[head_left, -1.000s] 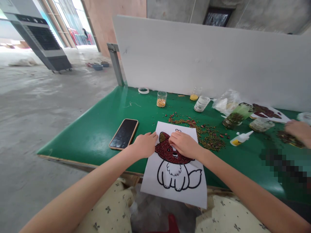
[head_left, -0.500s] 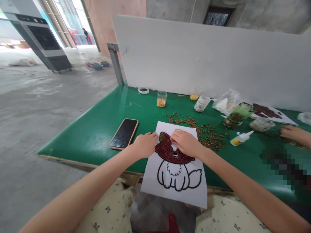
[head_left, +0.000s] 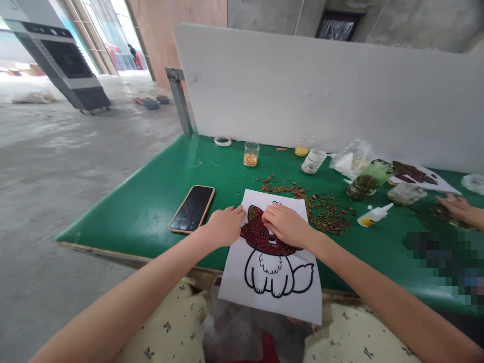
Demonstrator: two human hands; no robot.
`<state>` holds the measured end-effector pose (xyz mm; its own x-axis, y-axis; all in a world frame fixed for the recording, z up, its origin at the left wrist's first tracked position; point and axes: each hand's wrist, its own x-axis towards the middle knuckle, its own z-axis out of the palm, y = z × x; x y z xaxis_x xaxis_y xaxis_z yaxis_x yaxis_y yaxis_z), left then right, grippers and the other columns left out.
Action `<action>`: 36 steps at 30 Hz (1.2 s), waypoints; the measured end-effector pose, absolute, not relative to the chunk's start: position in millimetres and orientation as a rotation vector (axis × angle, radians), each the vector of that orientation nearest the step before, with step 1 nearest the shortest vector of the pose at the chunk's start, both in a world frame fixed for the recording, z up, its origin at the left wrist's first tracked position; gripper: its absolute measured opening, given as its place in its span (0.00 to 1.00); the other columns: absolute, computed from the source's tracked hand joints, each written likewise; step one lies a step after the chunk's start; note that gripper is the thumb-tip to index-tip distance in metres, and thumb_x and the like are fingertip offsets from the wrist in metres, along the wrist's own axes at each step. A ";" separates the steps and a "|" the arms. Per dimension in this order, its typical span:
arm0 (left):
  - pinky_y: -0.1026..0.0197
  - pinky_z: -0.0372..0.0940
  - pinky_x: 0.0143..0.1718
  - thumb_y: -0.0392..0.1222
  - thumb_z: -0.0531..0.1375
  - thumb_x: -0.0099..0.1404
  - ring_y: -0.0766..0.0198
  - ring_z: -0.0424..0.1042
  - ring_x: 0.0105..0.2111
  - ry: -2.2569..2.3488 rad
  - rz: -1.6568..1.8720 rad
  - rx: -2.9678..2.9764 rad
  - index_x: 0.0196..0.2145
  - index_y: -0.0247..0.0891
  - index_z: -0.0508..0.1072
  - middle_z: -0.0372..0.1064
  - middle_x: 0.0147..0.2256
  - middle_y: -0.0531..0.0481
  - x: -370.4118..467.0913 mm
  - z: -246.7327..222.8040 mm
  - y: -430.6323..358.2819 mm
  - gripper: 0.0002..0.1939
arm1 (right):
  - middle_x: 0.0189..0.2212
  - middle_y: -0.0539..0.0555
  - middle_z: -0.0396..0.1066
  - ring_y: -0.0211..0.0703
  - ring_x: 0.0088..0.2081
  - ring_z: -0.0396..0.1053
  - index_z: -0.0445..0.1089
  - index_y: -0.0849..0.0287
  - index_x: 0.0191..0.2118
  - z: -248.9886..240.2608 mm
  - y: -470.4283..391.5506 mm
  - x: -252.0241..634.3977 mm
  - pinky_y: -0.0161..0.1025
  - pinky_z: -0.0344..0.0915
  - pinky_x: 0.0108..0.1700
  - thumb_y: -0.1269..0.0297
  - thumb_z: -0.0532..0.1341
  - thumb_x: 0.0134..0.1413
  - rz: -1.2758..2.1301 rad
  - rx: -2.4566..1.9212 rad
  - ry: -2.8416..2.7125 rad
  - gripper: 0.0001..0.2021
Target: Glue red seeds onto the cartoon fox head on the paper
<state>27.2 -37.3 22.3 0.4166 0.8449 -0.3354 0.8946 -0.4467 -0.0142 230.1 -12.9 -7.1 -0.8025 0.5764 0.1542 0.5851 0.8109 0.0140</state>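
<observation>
A sheet of white paper (head_left: 234, 275) with a black outline drawing of a fox-like animal lies on the table, its lower end hanging past the front edge. Dark red seeds cover most of the head (head_left: 251, 234); the body is bare outline. My left hand (head_left: 227, 225) rests at the sheet's left edge with fingers stretched out. Over the upper right of the head, my right hand (head_left: 285, 222) has its fingers pressed together, hiding part of the picture; anything between the fingertips is hidden. Just behind the sheet lie loose green and red seeds (head_left: 328, 217).
A phone (head_left: 192, 208) lies left. Along the back are a tape roll (head_left: 223, 136), a jar of yellow kernels (head_left: 250, 155) and a white cup (head_left: 313, 162). Right are a glue bottle (head_left: 374, 216), a tipped green jar (head_left: 372, 179) and another person's hand (head_left: 459, 209).
My right hand has shifted very slightly left over the head. My left hand stays put. The other person's hand at the right has opened its fingers.
</observation>
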 end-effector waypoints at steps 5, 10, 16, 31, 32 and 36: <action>0.53 0.60 0.53 0.33 0.46 0.63 0.53 0.53 0.61 1.557 -0.432 2.496 0.59 0.35 0.57 0.50 0.62 0.41 27.8 23.1 -37.3 0.25 | 0.33 0.56 0.65 0.44 0.36 0.58 0.65 0.61 0.33 -6.2 -14.6 227.7 0.39 0.54 0.39 0.69 0.51 0.60 -0.076 -0.929 -2.852 0.07; 0.50 0.60 0.52 0.32 0.46 0.63 0.51 0.54 0.60 1.537 -0.390 2.504 0.58 0.33 0.57 0.51 0.62 0.39 27.2 23.0 -37.7 0.25 | 0.33 0.56 0.65 0.44 0.37 0.58 0.65 0.61 0.33 -1.9 -12.2 232.0 0.40 0.55 0.39 0.70 0.51 0.59 -0.040 -0.961 -2.834 0.07; 0.49 0.61 0.52 0.32 0.46 0.62 0.50 0.54 0.60 1.534 -0.349 2.500 0.58 0.34 0.59 0.53 0.61 0.40 25.8 20.7 -37.2 0.26 | 0.34 0.56 0.65 0.44 0.37 0.58 0.64 0.61 0.33 -2.0 -11.2 234.9 0.40 0.55 0.39 0.70 0.52 0.58 -0.037 -0.980 -2.837 0.06; 0.52 0.59 0.53 0.34 0.47 0.63 0.52 0.53 0.60 1.530 -0.390 2.523 0.60 0.34 0.56 0.49 0.62 0.41 24.3 19.5 -35.6 0.27 | 0.33 0.56 0.67 0.44 0.37 0.60 0.66 0.61 0.33 -2.1 3.4 245.5 0.40 0.55 0.40 0.69 0.52 0.59 -0.168 -1.163 -2.722 0.07; 0.52 0.59 0.54 0.35 0.47 0.63 0.52 0.53 0.61 1.535 -0.396 2.518 0.60 0.35 0.55 0.48 0.63 0.42 24.0 19.2 -35.3 0.27 | 0.33 0.56 0.67 0.45 0.37 0.60 0.67 0.61 0.33 -1.4 11.4 251.5 0.40 0.55 0.40 0.70 0.52 0.59 -0.206 -1.235 -2.662 0.08; 0.52 0.59 0.54 0.35 0.47 0.63 0.53 0.52 0.61 1.537 -0.388 2.504 0.60 0.36 0.55 0.48 0.63 0.44 23.6 19.0 -34.8 0.27 | 0.35 0.57 0.69 0.45 0.38 0.62 0.69 0.60 0.33 7.6 54.8 283.9 0.38 0.55 0.37 0.70 0.50 0.60 -0.279 -1.520 -2.431 0.10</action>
<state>23.6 -34.8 19.0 0.4324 0.8461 -0.3117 0.8926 -0.4506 0.0151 283.9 54.8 7.6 -0.4190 0.8504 0.3183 0.9004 0.4344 0.0245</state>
